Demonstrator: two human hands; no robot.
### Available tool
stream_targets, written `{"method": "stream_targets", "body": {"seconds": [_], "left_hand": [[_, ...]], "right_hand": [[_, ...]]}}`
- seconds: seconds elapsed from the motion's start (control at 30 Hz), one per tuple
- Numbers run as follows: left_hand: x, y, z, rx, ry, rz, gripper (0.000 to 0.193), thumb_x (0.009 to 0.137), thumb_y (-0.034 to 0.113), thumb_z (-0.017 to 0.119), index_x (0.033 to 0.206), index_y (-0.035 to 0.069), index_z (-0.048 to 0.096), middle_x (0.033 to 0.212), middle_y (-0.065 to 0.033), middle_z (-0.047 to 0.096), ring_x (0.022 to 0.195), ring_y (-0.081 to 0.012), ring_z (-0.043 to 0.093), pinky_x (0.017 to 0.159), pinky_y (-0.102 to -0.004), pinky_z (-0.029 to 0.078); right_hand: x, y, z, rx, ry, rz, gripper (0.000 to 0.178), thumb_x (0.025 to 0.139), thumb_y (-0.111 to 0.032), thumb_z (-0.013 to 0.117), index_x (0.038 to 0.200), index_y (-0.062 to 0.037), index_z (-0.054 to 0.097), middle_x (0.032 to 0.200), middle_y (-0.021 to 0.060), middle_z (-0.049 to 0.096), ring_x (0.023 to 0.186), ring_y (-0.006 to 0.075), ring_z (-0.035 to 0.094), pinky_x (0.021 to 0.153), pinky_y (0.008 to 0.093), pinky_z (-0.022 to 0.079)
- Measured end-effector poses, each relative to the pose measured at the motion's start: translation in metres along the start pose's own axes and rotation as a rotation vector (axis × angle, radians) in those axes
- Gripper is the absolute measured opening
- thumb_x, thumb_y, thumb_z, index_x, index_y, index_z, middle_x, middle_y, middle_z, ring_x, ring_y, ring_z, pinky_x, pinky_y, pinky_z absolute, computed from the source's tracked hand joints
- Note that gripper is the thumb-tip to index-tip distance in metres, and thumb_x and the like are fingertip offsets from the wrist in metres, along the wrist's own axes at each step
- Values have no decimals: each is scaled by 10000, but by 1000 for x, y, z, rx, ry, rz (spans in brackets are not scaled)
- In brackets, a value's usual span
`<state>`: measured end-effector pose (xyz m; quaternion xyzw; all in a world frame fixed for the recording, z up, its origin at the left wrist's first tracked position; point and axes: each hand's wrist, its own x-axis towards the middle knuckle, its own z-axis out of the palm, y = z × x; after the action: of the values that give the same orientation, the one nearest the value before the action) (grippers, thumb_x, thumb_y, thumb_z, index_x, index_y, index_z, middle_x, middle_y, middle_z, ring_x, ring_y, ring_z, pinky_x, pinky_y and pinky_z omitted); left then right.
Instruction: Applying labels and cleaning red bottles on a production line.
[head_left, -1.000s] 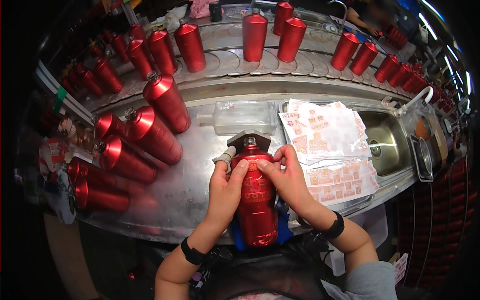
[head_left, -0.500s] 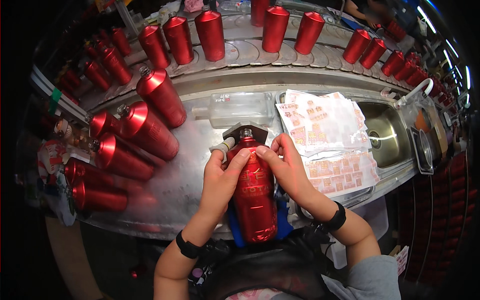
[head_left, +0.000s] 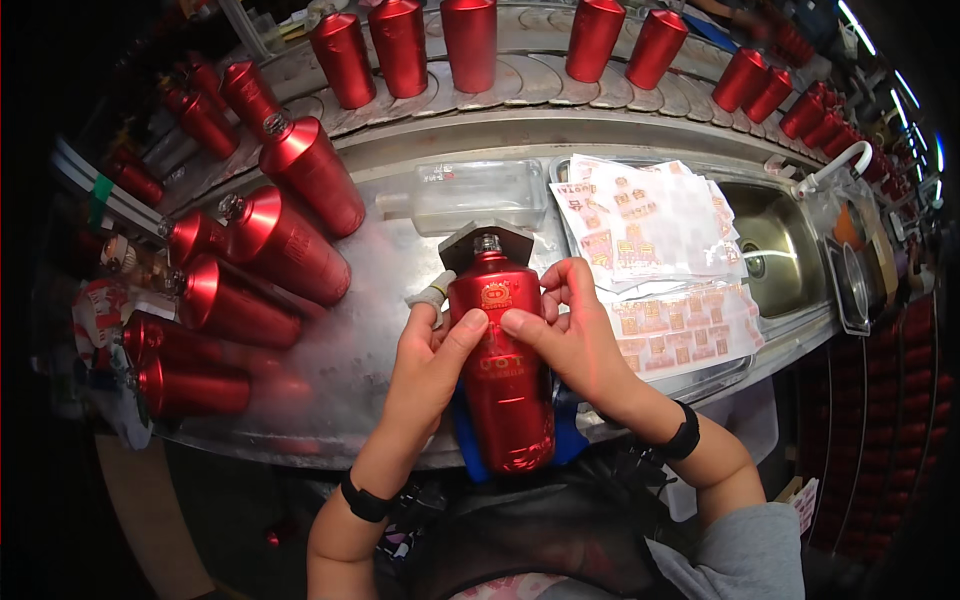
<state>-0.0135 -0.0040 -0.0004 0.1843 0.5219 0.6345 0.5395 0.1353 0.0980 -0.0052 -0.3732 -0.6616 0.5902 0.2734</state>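
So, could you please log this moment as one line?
left hand: thumb on metallic-red shouldered bottle | right hand: thumb on same bottle | bottle's right: white gold-printed paper sheets

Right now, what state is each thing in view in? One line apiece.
Red bottle under the thumbs: neck uncapped, base toward the person.
Left hand: thumb on the bottle.
Right hand: thumb on the bottle, fingers curled.
Clear bottle: lying on its side, neck left.
Printed sheets: overlapping, loosely piled.
Conveyor bottles: upright.
Tabletop bottles at left: standing.
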Motion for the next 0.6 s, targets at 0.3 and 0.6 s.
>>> {"method": "stream_targets", "body": {"seconds": [0.3,0.6], "left_hand": [[-6,0,-3,36,-72,32,658,951,191,669,1472,0,316,1279,-167,597,1129,-178,611,979,-319,492],[-8,-5,13,89,-41,90,693,944,154,673,1485,-6,270,1264,-177,589,1095,-177,625,927,-302,523]], "right_hand": [[-4,1,-12,219,-83,69,406,911,-230,692,1146,-31,428,885,16,474,771,50,456,640,216,416],[-13,1,-13,124,-76,21,469,899,-229,721,1200,-40,415,847,2,444,708,39,450,632,204,414]]}}
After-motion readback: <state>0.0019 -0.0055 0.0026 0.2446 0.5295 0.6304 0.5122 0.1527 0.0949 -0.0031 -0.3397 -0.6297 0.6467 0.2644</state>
